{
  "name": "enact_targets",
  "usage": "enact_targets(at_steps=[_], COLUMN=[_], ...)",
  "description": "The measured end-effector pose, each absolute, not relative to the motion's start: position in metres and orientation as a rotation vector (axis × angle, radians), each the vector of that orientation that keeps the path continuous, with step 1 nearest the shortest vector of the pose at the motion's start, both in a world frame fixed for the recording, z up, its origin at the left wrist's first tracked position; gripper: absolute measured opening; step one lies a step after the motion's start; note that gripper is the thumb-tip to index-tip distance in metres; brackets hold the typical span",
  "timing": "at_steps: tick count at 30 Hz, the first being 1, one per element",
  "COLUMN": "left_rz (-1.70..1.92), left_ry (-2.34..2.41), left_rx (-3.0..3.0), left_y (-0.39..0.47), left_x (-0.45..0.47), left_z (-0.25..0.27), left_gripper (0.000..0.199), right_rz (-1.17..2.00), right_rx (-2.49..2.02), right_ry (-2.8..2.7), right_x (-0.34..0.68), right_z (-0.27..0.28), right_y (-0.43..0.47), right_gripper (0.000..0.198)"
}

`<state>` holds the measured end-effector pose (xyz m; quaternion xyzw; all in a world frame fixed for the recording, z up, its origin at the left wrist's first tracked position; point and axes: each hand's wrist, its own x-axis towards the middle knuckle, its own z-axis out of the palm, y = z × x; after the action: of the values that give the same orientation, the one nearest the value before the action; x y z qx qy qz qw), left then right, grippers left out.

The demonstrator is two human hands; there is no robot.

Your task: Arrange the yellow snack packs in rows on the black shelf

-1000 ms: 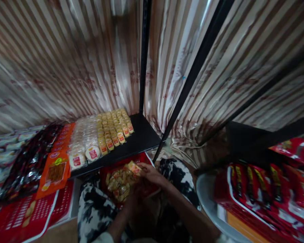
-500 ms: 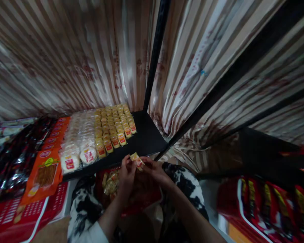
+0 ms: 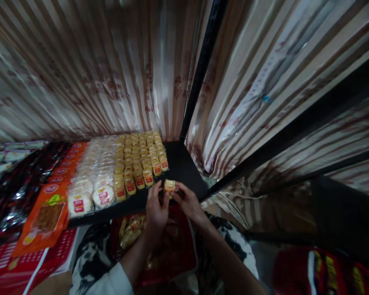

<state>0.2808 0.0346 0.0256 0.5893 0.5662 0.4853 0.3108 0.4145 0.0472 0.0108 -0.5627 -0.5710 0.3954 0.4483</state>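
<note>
A small yellow wrapped snack cake (image 3: 169,186) with a red-and-white label is held up at the front edge of a black shelf (image 3: 184,172). My right hand (image 3: 189,207) pinches it from the right side. On its left, my left hand (image 3: 156,207) has curled fingers, with the thumb against the lower left of the wrapper. Just beyond, rows of matching yellow snack cakes (image 3: 138,178) stand on the shelf. Below my hands, a red basket (image 3: 190,250) on my lap holds loose yellow packets (image 3: 130,233), partly hidden by my left forearm.
White round packaged crackers (image 3: 104,196), an orange snack bag (image 3: 47,213) and dark shiny packs (image 3: 18,200) line the shelf's left side. Black posts (image 3: 199,69) and striped curtain (image 3: 126,73) close off the back. Red baskets stand lower left (image 3: 61,254) and lower right (image 3: 290,270).
Both hands have raised the snack cake slightly toward the shelf and turned it more upright. The camera view has shifted, so the right-hand basket sits lower in the picture.
</note>
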Motion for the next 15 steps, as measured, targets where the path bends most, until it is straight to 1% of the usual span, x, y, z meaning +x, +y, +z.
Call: enact_targets(at_steps=[5, 15], left_rz=[1.291, 1.276], left_ry=[1.547, 1.513], left_rx=[1.578, 1.503], left_y=[0.028, 0.049], left_x=[0.288, 0.285], left_z=[0.015, -0.008], left_gripper=[0.034, 0.035], right_rz=[0.822, 0.732], right_rx=[-1.457, -1.552], right_ry=[-1.413, -1.531], right_x=[0.4, 0.379], right_z=[0.003, 0.01], right_y=[0.081, 0.116], right_gripper=[0.035, 0.035])
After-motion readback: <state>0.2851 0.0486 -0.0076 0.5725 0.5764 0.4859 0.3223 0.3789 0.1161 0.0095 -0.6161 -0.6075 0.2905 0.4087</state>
